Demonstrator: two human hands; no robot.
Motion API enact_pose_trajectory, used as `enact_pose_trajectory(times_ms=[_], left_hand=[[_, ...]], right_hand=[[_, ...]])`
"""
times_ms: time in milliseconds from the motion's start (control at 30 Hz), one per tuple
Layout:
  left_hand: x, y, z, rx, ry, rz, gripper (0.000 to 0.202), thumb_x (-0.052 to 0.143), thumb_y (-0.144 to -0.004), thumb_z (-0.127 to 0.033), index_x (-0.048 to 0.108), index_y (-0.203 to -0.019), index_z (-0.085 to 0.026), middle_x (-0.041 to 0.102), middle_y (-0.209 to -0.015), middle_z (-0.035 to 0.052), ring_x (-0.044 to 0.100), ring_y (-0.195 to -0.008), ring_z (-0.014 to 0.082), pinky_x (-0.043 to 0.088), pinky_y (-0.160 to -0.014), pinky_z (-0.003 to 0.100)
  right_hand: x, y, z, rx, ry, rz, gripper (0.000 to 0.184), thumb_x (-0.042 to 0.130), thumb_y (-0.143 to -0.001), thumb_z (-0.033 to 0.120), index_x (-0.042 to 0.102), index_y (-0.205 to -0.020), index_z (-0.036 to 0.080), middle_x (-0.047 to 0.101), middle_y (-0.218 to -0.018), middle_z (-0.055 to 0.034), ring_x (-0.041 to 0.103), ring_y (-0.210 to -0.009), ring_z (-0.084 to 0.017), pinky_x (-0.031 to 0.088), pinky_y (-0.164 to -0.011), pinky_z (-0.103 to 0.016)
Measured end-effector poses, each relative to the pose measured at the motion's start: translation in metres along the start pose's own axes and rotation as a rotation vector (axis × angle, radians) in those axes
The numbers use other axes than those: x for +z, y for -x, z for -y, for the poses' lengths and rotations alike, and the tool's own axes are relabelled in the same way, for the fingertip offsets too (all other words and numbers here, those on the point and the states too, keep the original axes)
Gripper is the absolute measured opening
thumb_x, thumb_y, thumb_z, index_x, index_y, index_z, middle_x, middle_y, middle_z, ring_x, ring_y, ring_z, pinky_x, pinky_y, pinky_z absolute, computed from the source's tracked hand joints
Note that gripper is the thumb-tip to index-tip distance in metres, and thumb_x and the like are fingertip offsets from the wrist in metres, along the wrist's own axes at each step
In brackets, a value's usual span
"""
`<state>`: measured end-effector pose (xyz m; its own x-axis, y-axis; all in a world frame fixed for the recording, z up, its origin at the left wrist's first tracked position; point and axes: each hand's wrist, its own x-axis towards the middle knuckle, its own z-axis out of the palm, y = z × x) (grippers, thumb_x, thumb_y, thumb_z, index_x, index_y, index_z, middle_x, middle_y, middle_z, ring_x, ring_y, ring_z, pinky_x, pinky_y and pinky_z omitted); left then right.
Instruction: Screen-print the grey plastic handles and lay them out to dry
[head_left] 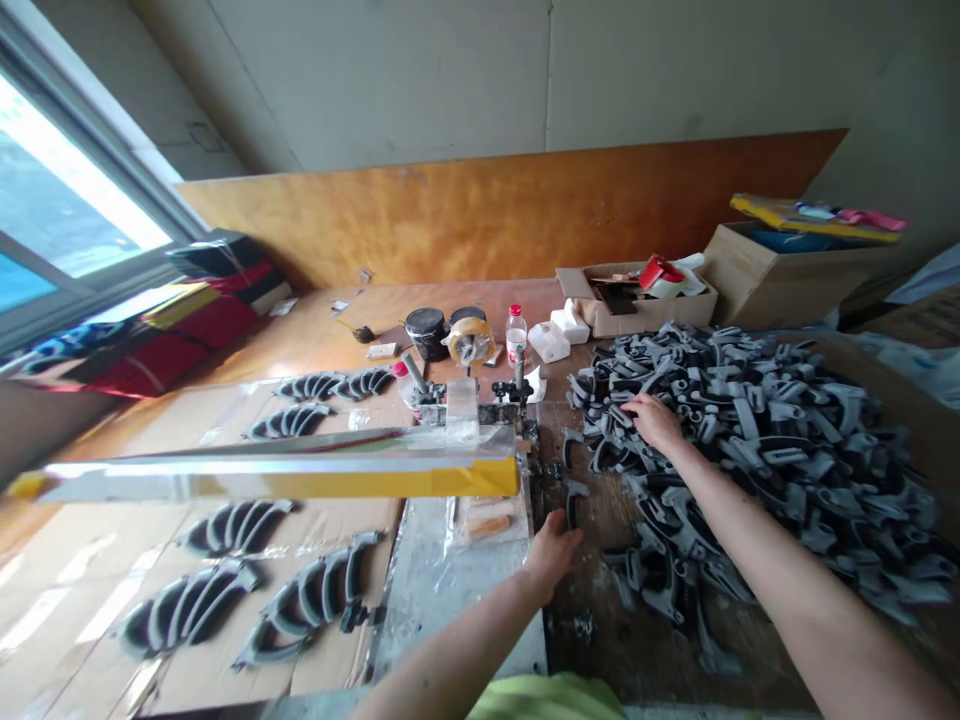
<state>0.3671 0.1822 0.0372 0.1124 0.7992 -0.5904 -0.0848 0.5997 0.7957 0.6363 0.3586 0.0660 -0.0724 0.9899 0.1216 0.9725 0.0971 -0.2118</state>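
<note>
My left hand (553, 552) is low over the dark bench beside the metal plate, its thumb and fingers closed around the lower end of a grey curved plastic part (574, 498). Another such part (568, 447) lies just beyond it. At the left edge of a big heap of grey plastic parts (757, 430), my right hand (657, 424) pinches one grey part (621, 412). A clamping jig (461, 405) stands ahead of my left hand. Across it reaches a long flat bar with yellow tape (337, 478), partly hiding the jig.
Rows of nested grey curved parts (187, 605) lie on cardboard (90, 590) to the left. Behind the jig are a black tub (426, 333), a tape roll (470, 342) and a red-capped bottle (516, 335). Open cardboard boxes (637, 315) stand at the back right.
</note>
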Motion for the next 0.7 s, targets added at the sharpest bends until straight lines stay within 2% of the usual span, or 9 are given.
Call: enact_pose_trajectory(times_ms=[100, 167, 200, 267, 333, 433, 533, 633, 700], left_hand=[[-0.035, 0.041, -0.018, -0.006, 0.088, 0.096, 0.049, 0.077, -0.067, -0.035, 0.066, -0.112, -0.018, 0.064, -0.123, 0.0132, 0.063, -0.102, 0.0244, 0.055, -0.075, 0.032], [-0.069, 0.068, -0.033, 0.035, 0.139, 0.127, 0.046, 0.078, -0.068, -0.04, 0.069, -0.106, -0.017, 0.065, -0.121, 0.0133, 0.063, -0.105, 0.0252, 0.054, -0.083, 0.036], [-0.088, 0.079, -0.04, 0.061, 0.159, 0.105, 0.043, 0.078, -0.069, -0.042, 0.069, -0.103, -0.016, 0.067, -0.118, 0.0132, 0.064, -0.103, 0.0251, 0.054, -0.085, 0.037], [-0.126, 0.095, -0.053, 0.126, 0.199, -0.027, 0.04, 0.077, -0.071, -0.043, 0.069, -0.099, -0.016, 0.07, -0.109, 0.0117, 0.066, -0.096, 0.0232, 0.054, -0.083, 0.036], [-0.163, 0.105, -0.067, 0.214, 0.271, -0.207, 0.041, 0.08, -0.069, -0.041, 0.068, -0.099, -0.015, 0.071, -0.1, 0.0092, 0.067, -0.089, 0.0199, 0.054, -0.079, 0.032], [-0.207, 0.112, -0.093, 0.391, 0.4, -0.402, 0.045, 0.083, -0.064, -0.038, 0.067, -0.1, -0.015, 0.071, -0.089, 0.0048, 0.067, -0.079, 0.0149, 0.055, -0.072, 0.027], [-0.235, 0.122, -0.13, 0.602, 0.46, -0.464, 0.044, 0.081, -0.066, -0.036, 0.066, -0.103, -0.018, 0.069, -0.081, 0.0003, 0.065, -0.07, 0.0107, 0.055, -0.066, 0.023], [-0.249, 0.131, -0.171, 0.783, 0.455, -0.465, 0.039, 0.076, -0.071, -0.038, 0.065, -0.104, -0.021, 0.064, -0.071, -0.0037, 0.059, -0.061, 0.008, 0.054, -0.061, 0.02], [-0.253, 0.132, -0.193, 0.853, 0.41, -0.44, 0.029, 0.071, -0.076, -0.041, 0.064, -0.095, -0.021, 0.058, -0.062, -0.0056, 0.053, -0.053, 0.0075, 0.053, -0.056, 0.02]], right_hand=[[0.0, 0.01, 0.024, -0.008, -0.058, -0.179, 0.017, 0.06, -0.082, 0.01, 0.069, -0.095, 0.015, 0.067, -0.104, -0.013, 0.057, -0.103, -0.027, 0.043, -0.091, -0.037], [0.005, 0.029, 0.059, -0.074, -0.15, -0.236, 0.012, 0.06, -0.086, 0.017, 0.065, -0.096, 0.016, 0.067, -0.097, -0.0118, 0.06, -0.095, -0.027, 0.046, -0.085, -0.038], [0.009, 0.042, 0.083, -0.129, -0.206, -0.233, 0.012, 0.059, -0.088, 0.019, 0.064, -0.098, 0.017, 0.067, -0.095, -0.0104, 0.061, -0.09, -0.026, 0.047, -0.081, -0.037], [0.021, 0.071, 0.136, -0.281, -0.309, -0.174, 0.011, 0.057, -0.092, 0.022, 0.062, -0.101, 0.019, 0.067, -0.093, -0.0079, 0.062, -0.085, -0.023, 0.048, -0.076, -0.033], [0.035, 0.096, 0.19, -0.454, -0.353, -0.095, 0.01, 0.059, -0.091, 0.019, 0.063, -0.1, 0.02, 0.067, -0.094, -0.0065, 0.061, -0.088, -0.021, 0.047, -0.079, -0.031], [0.057, 0.115, 0.252, -0.637, -0.298, -0.019, 0.007, 0.061, -0.091, 0.016, 0.065, -0.095, 0.019, 0.068, -0.093, -0.0049, 0.058, -0.093, -0.021, 0.044, -0.082, -0.032], [0.07, 0.118, 0.281, -0.63, -0.191, 0.013, 0.007, 0.06, -0.092, 0.018, 0.066, -0.09, 0.018, 0.067, -0.092, -0.0043, 0.056, -0.094, -0.021, 0.042, -0.083, -0.034], [0.073, 0.119, 0.288, -0.566, -0.128, 0.027, 0.009, 0.058, -0.093, 0.019, 0.067, -0.091, 0.019, 0.065, -0.09, -0.0038, 0.055, -0.094, -0.021, 0.04, -0.083, -0.034], [0.072, 0.122, 0.288, -0.538, -0.104, 0.025, 0.009, 0.058, -0.093, 0.019, 0.067, -0.095, 0.019, 0.065, -0.091, -0.0039, 0.054, -0.095, -0.022, 0.039, -0.084, -0.034]])
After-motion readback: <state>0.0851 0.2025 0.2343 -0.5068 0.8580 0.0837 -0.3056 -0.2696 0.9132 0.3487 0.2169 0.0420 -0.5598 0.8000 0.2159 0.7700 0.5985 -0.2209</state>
